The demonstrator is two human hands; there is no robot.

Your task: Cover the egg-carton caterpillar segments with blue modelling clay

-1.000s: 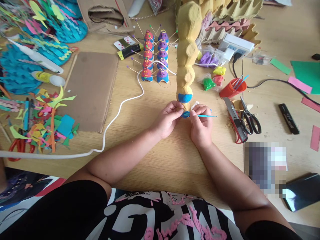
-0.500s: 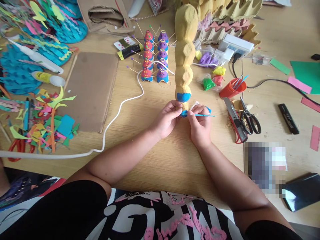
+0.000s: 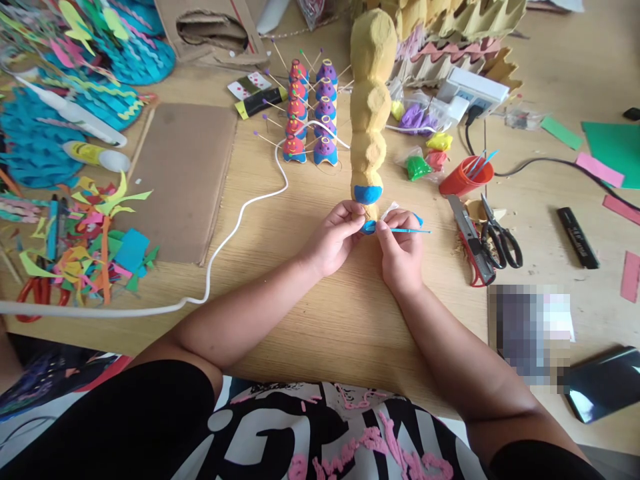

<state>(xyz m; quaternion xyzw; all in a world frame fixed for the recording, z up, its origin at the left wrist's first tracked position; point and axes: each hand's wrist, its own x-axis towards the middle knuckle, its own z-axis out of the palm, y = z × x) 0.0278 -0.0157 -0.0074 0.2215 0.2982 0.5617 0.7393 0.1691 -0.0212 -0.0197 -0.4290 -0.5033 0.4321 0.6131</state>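
Note:
A long yellow strip of egg-carton cups (image 3: 371, 107) stretches away from me over the table, with blue on its two nearest cups. My left hand (image 3: 336, 237) pinches the strip's near end from the left. In my right hand (image 3: 403, 250) is a thin blue modelling tool (image 3: 413, 231), its inner end against the blue patch (image 3: 369, 227) on the nearest cup. Behind the right fingers, a bit of clear wrap and something blue show in part.
Red and purple decorated egg-cup rows (image 3: 295, 113) stand left of the strip. To the right are bagged clay (image 3: 416, 167), a red cup (image 3: 465, 177), a utility knife (image 3: 473, 243) and scissors (image 3: 500, 240). A white cable (image 3: 240, 217) crosses the left side, near cardboard (image 3: 183, 180) and paper scraps (image 3: 90, 253).
The tool has shifted very slightly on the blue patch at the nearest cup. Both hands hold nearly the same place.

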